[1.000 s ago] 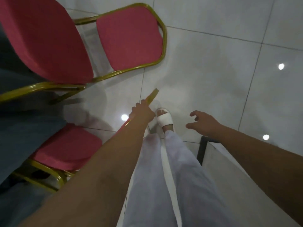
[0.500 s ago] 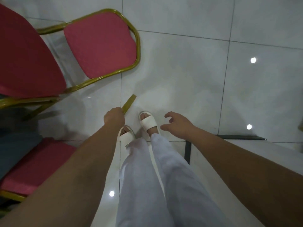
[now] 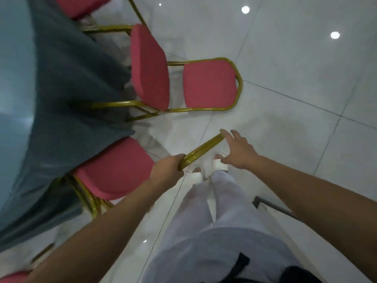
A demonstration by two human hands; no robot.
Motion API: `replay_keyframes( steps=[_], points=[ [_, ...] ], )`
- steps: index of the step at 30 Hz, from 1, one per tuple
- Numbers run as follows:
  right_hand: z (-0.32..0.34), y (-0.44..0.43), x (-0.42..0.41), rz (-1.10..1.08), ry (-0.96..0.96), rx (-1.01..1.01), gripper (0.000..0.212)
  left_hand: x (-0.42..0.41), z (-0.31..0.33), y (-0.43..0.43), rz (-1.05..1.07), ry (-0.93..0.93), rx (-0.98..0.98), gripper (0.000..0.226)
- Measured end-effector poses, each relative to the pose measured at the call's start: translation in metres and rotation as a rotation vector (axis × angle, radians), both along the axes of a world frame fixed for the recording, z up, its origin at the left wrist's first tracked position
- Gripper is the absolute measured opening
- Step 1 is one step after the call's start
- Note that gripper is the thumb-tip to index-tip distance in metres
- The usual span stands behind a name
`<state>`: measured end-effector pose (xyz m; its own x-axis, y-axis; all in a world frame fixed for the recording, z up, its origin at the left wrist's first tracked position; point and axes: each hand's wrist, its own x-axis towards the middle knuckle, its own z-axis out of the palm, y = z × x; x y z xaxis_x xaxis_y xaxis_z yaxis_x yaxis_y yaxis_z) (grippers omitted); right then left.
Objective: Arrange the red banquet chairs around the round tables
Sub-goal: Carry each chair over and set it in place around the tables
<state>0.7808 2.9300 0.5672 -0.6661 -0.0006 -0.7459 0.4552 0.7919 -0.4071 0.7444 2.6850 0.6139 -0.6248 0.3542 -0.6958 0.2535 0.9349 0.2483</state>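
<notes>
A red banquet chair [image 3: 114, 168] with a gold frame stands right in front of me, its seat partly under the grey-blue cloth of the round table [image 3: 51, 99]. My left hand [image 3: 166, 173] grips the near end of the chair's gold top rail [image 3: 201, 152]. At the rail's far end my right hand [image 3: 237, 152] is spread, fingertips touching it. A second red chair [image 3: 208, 86] stands beyond, facing the table. The seat of a third chair [image 3: 79, 5] shows at the top left.
White glossy floor tiles [image 3: 295, 78] stretch to the right, with ceiling lights reflected in them. My legs and white sandals [image 3: 219, 165] are just behind the held chair. A dark metal bar [image 3: 273, 208] lies low at the right. Another red cushion [image 3: 12, 277] peeks in bottom left.
The view has swung towards the table, bringing its cloth and the chair seat into sight. My right hand has moved up to the rail's far end. My left hand still grips the rail.
</notes>
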Motion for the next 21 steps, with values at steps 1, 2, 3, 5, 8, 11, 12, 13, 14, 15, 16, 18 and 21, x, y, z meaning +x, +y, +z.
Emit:
replay_keyframes(
  steps=[1, 2, 3, 5, 8, 11, 12, 13, 14, 15, 16, 18, 21],
  points=[
    [0.006, -0.001, -0.007, 0.058, 0.036, 0.027, 0.104, 0.007, 0.020, -0.010, 0.025, 0.008, 0.025, 0.034],
    [0.013, -0.002, -0.014, 0.110, 0.071, 0.042, 0.101, 0.014, 0.039, -0.021, 0.051, 0.021, 0.048, 0.039],
    [0.021, -0.003, -0.022, 0.161, 0.103, 0.046, 0.095, 0.022, 0.057, -0.032, 0.078, 0.038, 0.071, 0.043],
    [0.040, -0.008, -0.038, 0.263, 0.170, 0.038, 0.074, 0.038, 0.090, -0.058, 0.138, 0.083, 0.119, 0.048],
    [0.074, -0.027, -0.057, 0.392, 0.251, -0.055, 0.031, 0.067, 0.130, -0.095, 0.241, 0.165, 0.183, 0.055],
    [0.114, -0.064, -0.058, 0.516, 0.271, -0.123, 0.026, 0.109, 0.154, -0.135, 0.367, 0.238, 0.245, 0.063],
    [0.127, -0.078, -0.054, 0.570, 0.302, -0.127, 0.028, 0.127, 0.158, -0.148, 0.420, 0.251, 0.268, 0.062],
    [0.139, -0.094, -0.049, 0.626, 0.336, -0.134, 0.028, 0.147, 0.160, -0.161, 0.476, 0.263, 0.293, 0.061],
    [0.150, -0.111, -0.041, 0.679, 0.364, -0.140, 0.028, 0.167, 0.162, -0.174, 0.536, 0.280, 0.317, 0.060],
    [0.161, -0.129, -0.032, 0.717, 0.385, -0.149, 0.027, 0.188, 0.164, -0.187, 0.592, 0.302, 0.336, 0.060],
    [0.171, -0.149, -0.020, 0.747, 0.400, -0.164, 0.026, 0.209, 0.166, -0.200, 0.644, 0.327, 0.351, 0.062],
    [0.190, -0.187, 0.008, 0.811, 0.431, -0.193, 0.023, 0.251, 0.170, -0.229, 0.758, 0.367, 0.373, 0.065],
    [0.210, -0.247, 0.060, 0.928, 0.444, -0.252, 0.021, 0.316, 0.170, -0.274, 0.968, 0.379, 0.364, 0.063]
  ],
)
